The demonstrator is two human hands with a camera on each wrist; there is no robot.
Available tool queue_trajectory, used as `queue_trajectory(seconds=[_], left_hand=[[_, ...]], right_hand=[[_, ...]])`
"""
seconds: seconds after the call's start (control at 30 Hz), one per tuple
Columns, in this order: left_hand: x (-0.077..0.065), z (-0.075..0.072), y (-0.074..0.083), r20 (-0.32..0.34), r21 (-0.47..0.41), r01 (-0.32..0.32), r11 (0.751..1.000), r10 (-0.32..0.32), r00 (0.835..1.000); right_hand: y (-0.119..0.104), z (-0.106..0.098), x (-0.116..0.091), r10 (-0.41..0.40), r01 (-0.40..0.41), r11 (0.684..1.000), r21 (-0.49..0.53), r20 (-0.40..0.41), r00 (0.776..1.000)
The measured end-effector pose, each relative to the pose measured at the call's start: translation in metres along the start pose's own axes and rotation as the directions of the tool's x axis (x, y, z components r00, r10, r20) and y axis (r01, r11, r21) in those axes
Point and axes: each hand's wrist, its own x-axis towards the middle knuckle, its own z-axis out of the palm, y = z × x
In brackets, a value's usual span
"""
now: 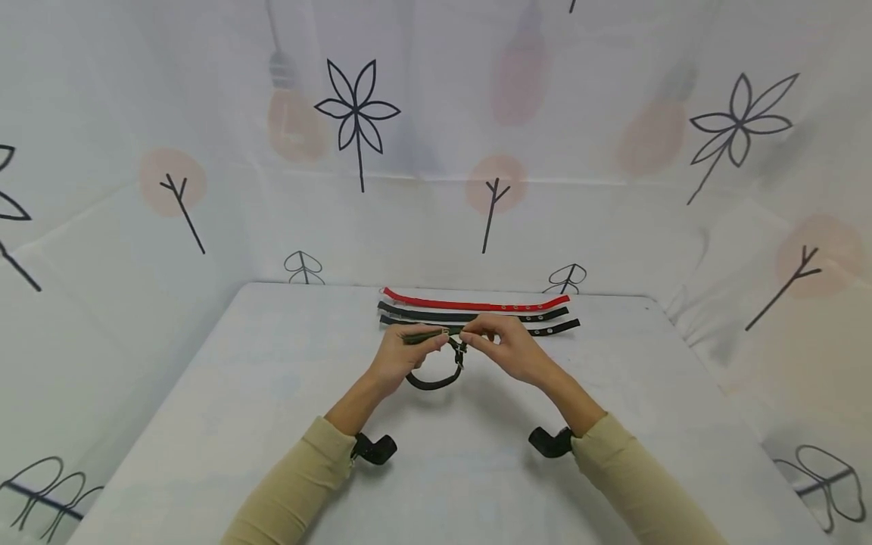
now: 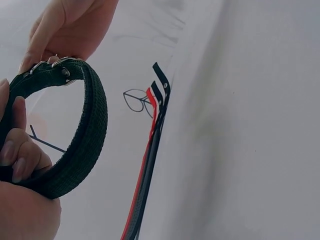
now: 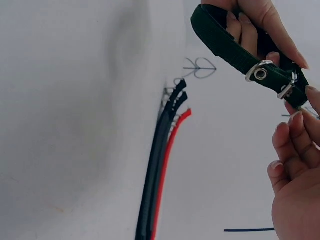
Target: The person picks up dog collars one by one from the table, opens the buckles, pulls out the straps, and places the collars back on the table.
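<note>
A dark green strap collar (image 1: 432,386) is bent into a loop above the white table. My left hand (image 1: 400,356) grips the band, its fingers reaching inside the loop in the left wrist view. At the buckle end, my right hand (image 1: 509,348) pinches the collar between thumb and fingertips. The silver buckle (image 3: 286,92) and a metal ring (image 3: 250,72) with an eyelet beside it show in the right wrist view. The fingertips partly hide the strap's tip, so how far it runs through the buckle cannot be told.
Behind the hands, a red collar (image 1: 470,306) and two dark collars (image 1: 555,330) lie straight, side by side, near the far edge of the white table (image 1: 272,409). A patterned white cloth (image 1: 422,227) hangs around the back and sides.
</note>
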Motion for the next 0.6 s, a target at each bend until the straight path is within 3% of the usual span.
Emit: queue_trajectory(seconds=[0.37,0.6], left_hand=[[-0.0008,-0.0007,0.0007,0.034,0.029,0.003,1.0,-0.004,0.999],[-0.001,-0.0035,0.0031,0.005,0.034,-0.005,0.999,0.005,1.0]], right_hand=[[-0.0034,0.0042,0.0068,-0.024,0.024,1.0,-0.004,0.052,0.998],[0.0004,0.0015,0.0055,-0.032,0.032,0.999,0.019,0.001,0.999]])
